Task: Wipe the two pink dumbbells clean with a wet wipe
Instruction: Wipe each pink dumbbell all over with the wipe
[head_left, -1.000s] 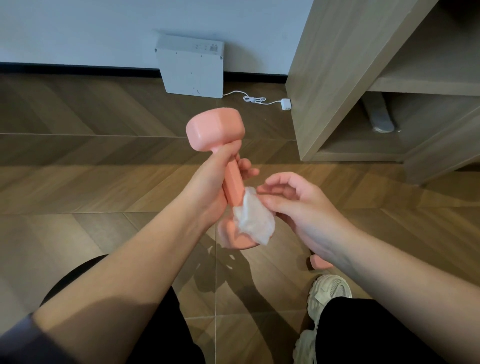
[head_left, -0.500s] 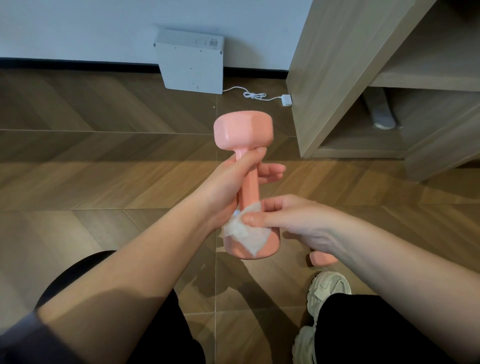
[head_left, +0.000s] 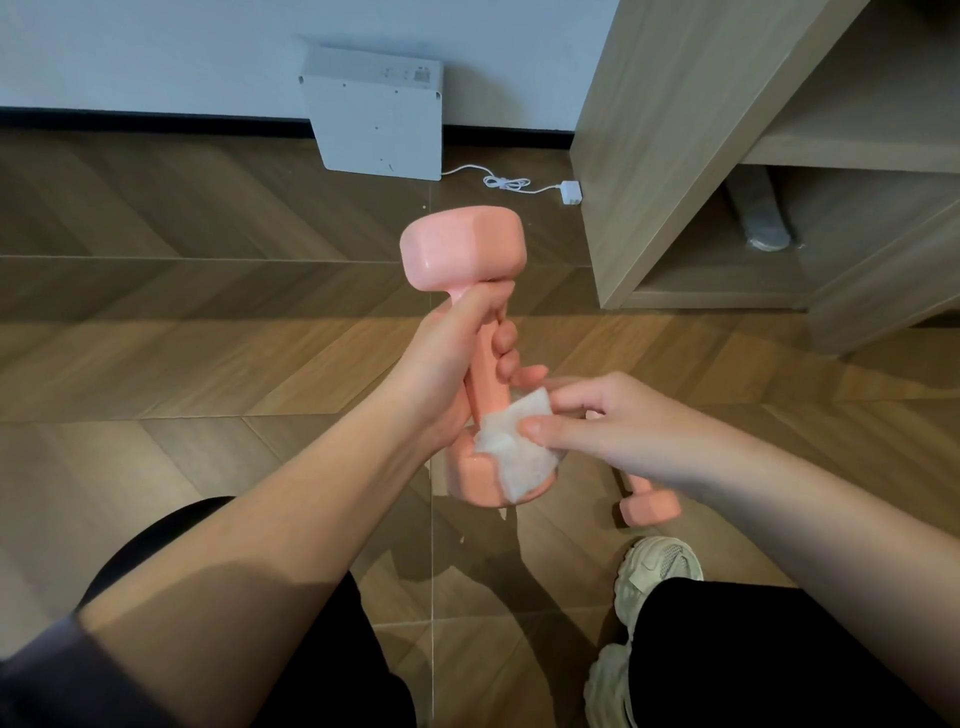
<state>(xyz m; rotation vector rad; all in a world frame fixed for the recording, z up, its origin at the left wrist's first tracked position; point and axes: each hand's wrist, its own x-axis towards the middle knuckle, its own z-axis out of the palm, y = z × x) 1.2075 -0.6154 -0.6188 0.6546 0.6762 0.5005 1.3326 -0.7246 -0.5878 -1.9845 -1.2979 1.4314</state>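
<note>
My left hand (head_left: 452, 374) grips the handle of a pink dumbbell (head_left: 464, 249), held nearly upright above the floor. My right hand (head_left: 613, 428) pinches a white wet wipe (head_left: 514, 447) and presses it against the dumbbell's lower head, which the wipe partly covers. The second pink dumbbell (head_left: 650, 506) lies on the floor under my right wrist, mostly hidden by it.
A wooden shelf unit (head_left: 675, 130) stands at the right with a grey object in its lower compartment. A white flat box (head_left: 376, 117) leans on the wall, with a white cable and plug (head_left: 570, 191) beside it. My shoe (head_left: 657, 571) rests near the floor dumbbell.
The held dumbbell has swung from tilted left to nearly upright. My right hand closed the wipe onto the lower head and slid it round toward the right side.
</note>
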